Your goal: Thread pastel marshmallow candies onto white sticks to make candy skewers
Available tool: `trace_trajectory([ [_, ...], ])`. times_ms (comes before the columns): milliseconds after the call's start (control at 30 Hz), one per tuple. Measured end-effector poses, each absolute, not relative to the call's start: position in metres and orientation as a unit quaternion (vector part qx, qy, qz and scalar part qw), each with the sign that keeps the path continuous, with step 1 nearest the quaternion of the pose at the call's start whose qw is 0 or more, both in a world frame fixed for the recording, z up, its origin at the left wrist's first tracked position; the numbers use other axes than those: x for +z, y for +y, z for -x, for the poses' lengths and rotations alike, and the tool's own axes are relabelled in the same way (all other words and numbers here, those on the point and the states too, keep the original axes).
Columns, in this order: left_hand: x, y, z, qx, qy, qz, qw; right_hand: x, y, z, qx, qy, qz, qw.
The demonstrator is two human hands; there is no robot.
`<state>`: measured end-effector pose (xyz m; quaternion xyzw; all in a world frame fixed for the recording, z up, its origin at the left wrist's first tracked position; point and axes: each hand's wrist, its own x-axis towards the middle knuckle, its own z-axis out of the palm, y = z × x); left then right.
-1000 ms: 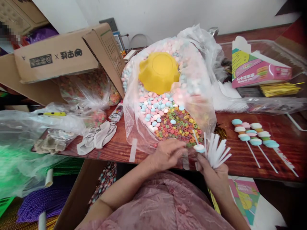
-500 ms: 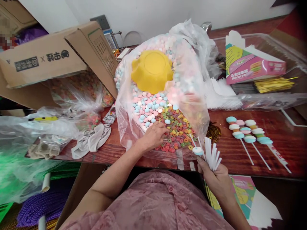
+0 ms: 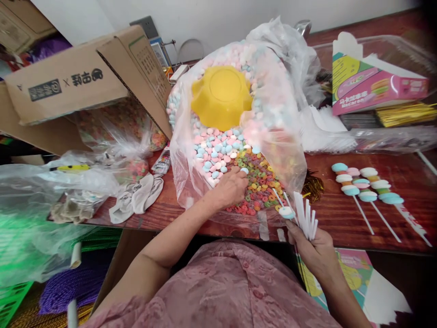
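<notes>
My left hand (image 3: 232, 187) rests at the near edge of the gummy rings (image 3: 261, 175), beside the marshmallows. Its fingers are bent together and the tips are hidden, so whatever they pinch cannot be made out. In my right hand (image 3: 312, 243) is a bundle of white sticks (image 3: 305, 216). A white-and-blue marshmallow (image 3: 286, 212) is held near the thumb, with a stick end above it. Pink, blue and white marshmallows (image 3: 213, 152) lie in a big clear plastic bag (image 3: 182, 175), around an upturned yellow scalloped bowl (image 3: 221, 98).
Three finished candy skewers (image 3: 368, 196) lie on the wooden table (image 3: 332, 214) at right. Behind them stands a pink Macaron box (image 3: 378, 86) near gold twist ties (image 3: 406, 114). At left are a cardboard box (image 3: 78, 77) with bagged candy and a grey cloth (image 3: 136, 198).
The view has shifted, so most things sit a little further right. My left hand's fingers look more bent among the gummy rings. My right hand keeps the sticks and marshmallow.
</notes>
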<state>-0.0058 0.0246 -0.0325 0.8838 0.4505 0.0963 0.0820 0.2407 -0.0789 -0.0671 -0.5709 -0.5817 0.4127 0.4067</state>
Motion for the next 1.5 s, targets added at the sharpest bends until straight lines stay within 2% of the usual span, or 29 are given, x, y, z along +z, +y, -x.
trace_trajectory([
  [67, -0.036, 0.023, -0.003, 0.050, 0.429, -0.901, 0.045, -0.071, -0.080, -0.243, 0.411, -0.590, 0.565, 0.403],
  [167, -0.043, 0.017, -0.009, 0.050, 0.406, -0.911, 0.047, -0.081, -0.084, -0.246, 0.413, -0.603, 0.554, 0.399],
  [233, -0.046, 0.013, -0.006, 0.096, 0.415, -0.902, 0.077, -0.087, -0.086, -0.248, 0.419, -0.605, 0.549, 0.397],
  [400, -0.032, 0.014, 0.019, 0.320, 0.481, -0.790, 0.203, -0.090, -0.086, -0.250, 0.437, -0.603, 0.535, 0.399],
  [467, -0.023, 0.017, 0.026, 0.339, 0.489, -0.771, 0.224, -0.086, -0.084, -0.249, 0.440, -0.603, 0.534, 0.397],
  [667, -0.026, 0.006, 0.010, 0.114, 0.427, -0.886, 0.137, -0.082, -0.082, -0.247, 0.438, -0.609, 0.532, 0.392],
  [800, -0.035, -0.009, 0.002, 0.076, 0.430, -0.895, 0.088, -0.086, -0.084, -0.250, 0.426, -0.624, 0.526, 0.391],
  [867, -0.035, -0.013, 0.006, 0.123, 0.436, -0.886, 0.100, -0.087, -0.084, -0.252, 0.410, -0.642, 0.523, 0.382],
  [933, -0.033, -0.016, 0.011, 0.231, 0.453, -0.848, 0.149, -0.088, -0.084, -0.254, 0.394, -0.661, 0.516, 0.375],
  [1033, -0.032, -0.020, 0.015, 0.431, 0.486, -0.697, 0.302, -0.085, -0.085, -0.250, 0.376, -0.682, 0.502, 0.375],
  [1100, -0.035, -0.021, 0.013, 0.508, 0.491, -0.580, 0.405, -0.081, -0.085, -0.243, 0.380, -0.687, 0.493, 0.373],
  [1133, -0.037, -0.022, 0.012, 0.531, 0.492, -0.540, 0.429, -0.079, -0.084, -0.240, 0.385, -0.687, 0.491, 0.372],
  [1200, -0.040, -0.021, 0.011, 0.557, 0.507, -0.520, 0.404, -0.075, -0.082, -0.234, 0.392, -0.680, 0.496, 0.371],
  [1333, -0.034, -0.029, 0.020, 0.506, 0.527, -0.622, 0.282, -0.075, -0.076, -0.237, 0.380, -0.641, 0.542, 0.390],
  [1500, -0.028, -0.062, 0.026, 0.294, 0.500, -0.754, 0.308, -0.080, -0.077, -0.251, 0.363, -0.637, 0.549, 0.401],
])
